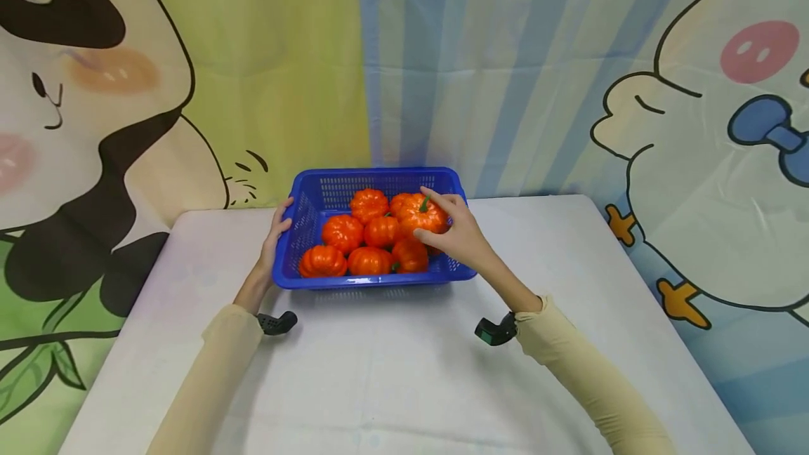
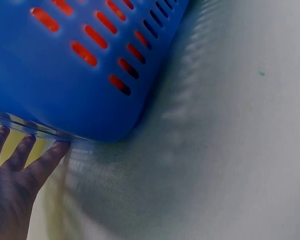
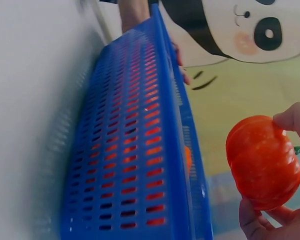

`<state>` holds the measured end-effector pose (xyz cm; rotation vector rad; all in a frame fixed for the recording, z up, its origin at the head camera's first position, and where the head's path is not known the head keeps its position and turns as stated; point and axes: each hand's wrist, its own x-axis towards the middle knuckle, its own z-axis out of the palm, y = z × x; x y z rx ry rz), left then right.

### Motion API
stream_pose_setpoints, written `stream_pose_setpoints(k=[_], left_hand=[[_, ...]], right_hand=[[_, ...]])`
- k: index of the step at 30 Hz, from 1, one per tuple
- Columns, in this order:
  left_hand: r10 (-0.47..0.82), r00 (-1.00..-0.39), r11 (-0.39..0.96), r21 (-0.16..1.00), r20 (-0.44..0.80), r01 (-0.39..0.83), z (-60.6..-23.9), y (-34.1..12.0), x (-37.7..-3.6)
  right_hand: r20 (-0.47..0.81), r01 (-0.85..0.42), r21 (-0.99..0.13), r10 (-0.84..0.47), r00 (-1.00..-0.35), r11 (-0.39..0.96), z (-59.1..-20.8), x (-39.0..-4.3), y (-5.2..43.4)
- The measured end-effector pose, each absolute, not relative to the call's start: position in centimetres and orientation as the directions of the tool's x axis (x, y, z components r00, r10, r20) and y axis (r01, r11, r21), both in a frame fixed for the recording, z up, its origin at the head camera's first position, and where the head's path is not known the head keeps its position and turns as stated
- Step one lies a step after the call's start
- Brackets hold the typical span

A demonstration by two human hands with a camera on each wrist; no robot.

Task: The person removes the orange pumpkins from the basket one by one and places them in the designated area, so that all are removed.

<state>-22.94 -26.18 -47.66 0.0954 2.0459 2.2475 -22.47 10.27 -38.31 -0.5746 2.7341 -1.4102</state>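
My right hand holds a glossy, ribbed orange-red pumpkin with a green stem, thumb on one side and fingers on the other. In the right wrist view this pumpkin appears above the rim of a blue plastic basket. Several similar small pumpkins lie in the basket, grouped toward its front and right. At the basket's left side is my left hand; in the left wrist view its extended fingers touch the outside of the slotted wall.
The basket stands on a white-covered table near its back edge. Behind it hangs a curtain printed with cartoon animals. A dark wrist camera sits on the left wrist, another camera on the right.
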Motion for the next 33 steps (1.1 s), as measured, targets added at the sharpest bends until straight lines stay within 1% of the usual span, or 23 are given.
stream_pose_setpoints(k=[7,12,21,24,29,33], left_hand=[[0.112,-0.994,-0.069,0.997,-0.013,-0.021,-47.7,-26.1,-23.0],[0.115,-0.993,-0.078,0.997,-0.015,-0.024,-47.8,-26.0,-23.0],[0.11,-0.994,-0.079,0.997,-0.004,-0.012,-47.7,-26.2,-22.9],[0.108,-0.994,-0.076,0.997,-0.005,-0.013,-47.7,-26.2,-22.9],[0.106,-0.994,-0.088,0.996,-0.007,-0.016,-47.7,-26.1,-22.9],[0.106,-0.994,-0.096,0.995,-0.01,-0.02,-47.8,-26.0,-23.0]], right_hand=[[0.157,-0.259,-0.857,-0.253,-0.955,0.445,-38.3,-21.0,13.3],[0.136,-0.204,-0.898,-0.196,-0.971,0.39,-38.5,-20.2,15.5],[0.14,-0.16,-0.887,-0.077,-0.987,0.433,-39.4,-19.7,18.4],[0.153,-0.139,-0.878,-0.007,-0.988,0.458,-39.7,-20.0,19.1],[0.166,-0.069,-0.857,0.146,-0.975,0.511,-40.8,-21.5,20.3],[0.182,-0.033,-0.841,0.226,-0.957,0.539,-42.5,-23.2,21.2]])
